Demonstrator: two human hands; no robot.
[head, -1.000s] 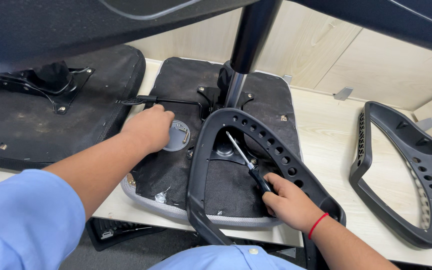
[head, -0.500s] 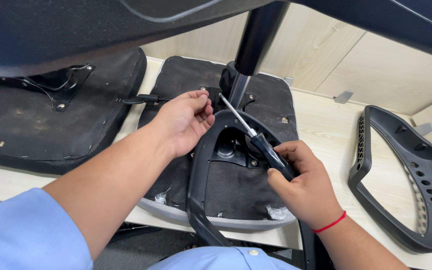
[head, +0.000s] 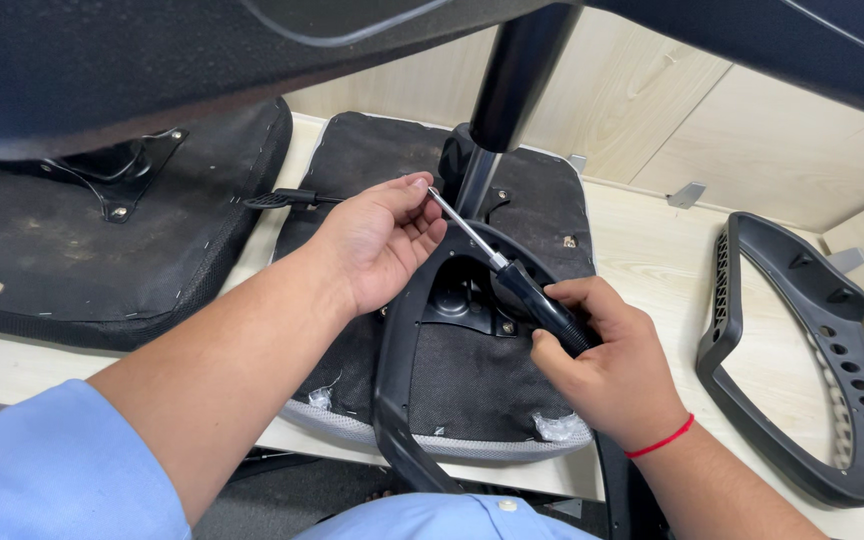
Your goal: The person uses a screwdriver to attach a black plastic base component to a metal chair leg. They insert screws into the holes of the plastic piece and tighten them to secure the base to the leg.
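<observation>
1. Right hand (head: 607, 360) is wrapped shut around the black handle of the screwdriver (head: 512, 282), shaft angled up and left.
2. Left hand (head: 382, 240) is half curled, fingertips (head: 417, 183) pinching the screwdriver's tip, above the upturned seat (head: 472, 390) on the desk (head: 652, 270).
3. The armrest (head: 397, 350) lies across the seat, right under the tool.
4. Risk, as I judge it: the tip could slip and jab those fingers, or anything small pinched there could drop into the seat's fabric.
5. A spare armrest (head: 832, 380) lies well apart on the right.
</observation>
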